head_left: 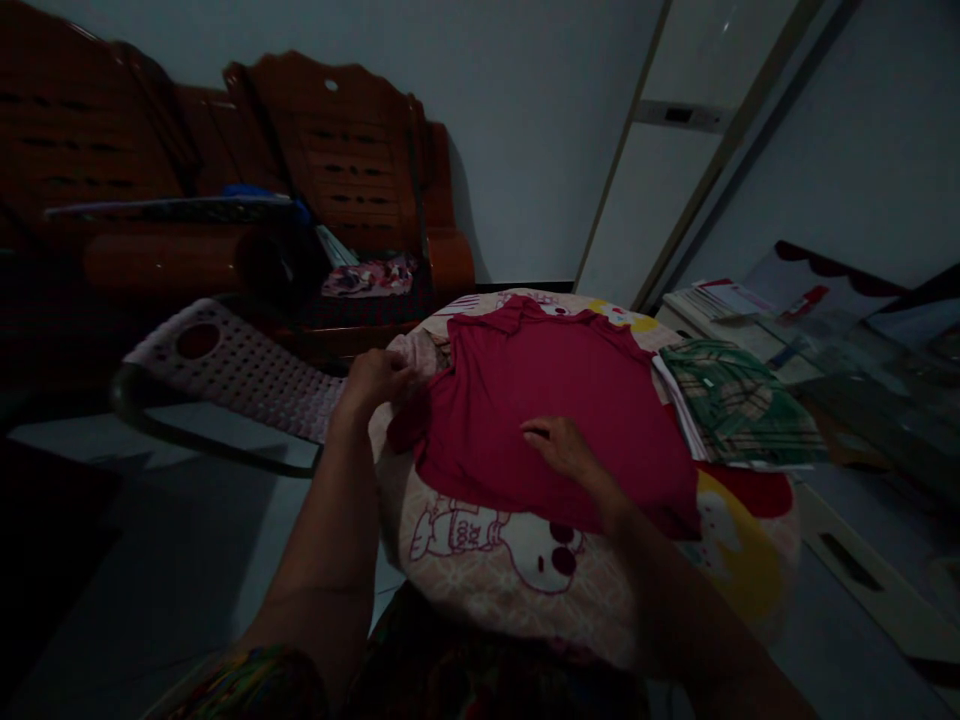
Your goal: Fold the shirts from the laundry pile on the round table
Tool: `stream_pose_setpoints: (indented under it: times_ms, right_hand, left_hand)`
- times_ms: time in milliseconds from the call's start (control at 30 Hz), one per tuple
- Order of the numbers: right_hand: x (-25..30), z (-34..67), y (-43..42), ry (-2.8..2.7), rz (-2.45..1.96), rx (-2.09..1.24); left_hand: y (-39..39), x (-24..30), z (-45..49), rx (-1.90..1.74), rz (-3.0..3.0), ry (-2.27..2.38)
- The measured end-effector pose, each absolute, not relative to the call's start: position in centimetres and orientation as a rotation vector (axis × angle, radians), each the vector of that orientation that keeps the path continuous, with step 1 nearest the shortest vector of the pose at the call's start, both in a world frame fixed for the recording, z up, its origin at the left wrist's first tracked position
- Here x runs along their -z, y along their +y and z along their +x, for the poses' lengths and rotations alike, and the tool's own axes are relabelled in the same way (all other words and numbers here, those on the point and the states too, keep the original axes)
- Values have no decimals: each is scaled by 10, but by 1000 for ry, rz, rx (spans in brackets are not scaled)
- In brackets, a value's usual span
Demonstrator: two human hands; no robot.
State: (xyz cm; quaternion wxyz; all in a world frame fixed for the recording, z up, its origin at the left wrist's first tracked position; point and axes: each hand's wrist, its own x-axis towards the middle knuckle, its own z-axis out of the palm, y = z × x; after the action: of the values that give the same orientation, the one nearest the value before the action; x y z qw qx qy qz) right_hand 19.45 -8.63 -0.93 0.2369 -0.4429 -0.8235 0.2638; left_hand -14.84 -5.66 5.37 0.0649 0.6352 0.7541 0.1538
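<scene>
A magenta short-sleeved shirt (555,390) lies spread out on a round surface covered by a pale printed cloth (457,585). At the shirt's left side, my left hand (377,380) has its fingers curled beside a bunched light-coloured cloth (416,355). What those fingers pinch, if anything, is too dark to make out. My right hand (561,445) is over the lower middle of the shirt, palm down, fingers loosely bent and thumb a little apart. Nothing shows in it. To the right sits a folded green plaid cloth (742,400) on top of white layers.
A pink woven chair (247,370) with a metal frame stands at left. Behind it is a carved wooden bench (337,150) holding a patterned cloth (371,277). Papers (716,300) lie on a glass-topped table at right. A tall white cabinet unit (667,170) stands by the wall.
</scene>
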Motion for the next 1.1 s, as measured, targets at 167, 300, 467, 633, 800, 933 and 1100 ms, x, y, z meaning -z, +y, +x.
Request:
stream_pose_setpoints:
  times_ms: [167, 300, 467, 633, 800, 933, 1100]
  right_hand:
    - [14, 190, -90, -2273, -1213, -651]
    - [14, 190, -91, -2276, -1227, -632]
    - [9, 183, -100, -2298, -1132, -690]
    - [2, 174, -115, -2363, -959, -951]
    - [5, 172, -119, -2326, -849, -1227]
    - [10, 172, -119, -2275, -834, -1343]
    - [7, 172, -124, -2290, -746, -1392]
  left_hand:
    - [-90, -33, -154, -373, 1828, 2134]
    - [-104, -29, -158, -499, 1823, 1999]
    - [-123, -45, -162, -961, 1595, 1785]
    - [-132, -43, -179, -945, 1486, 1818]
    - [-126, -21, -194, -612, 1567, 2013]
    - [-125, -19, -192, -573, 1575, 2047]
    - [-122, -25, -187, -651, 1588, 2061]
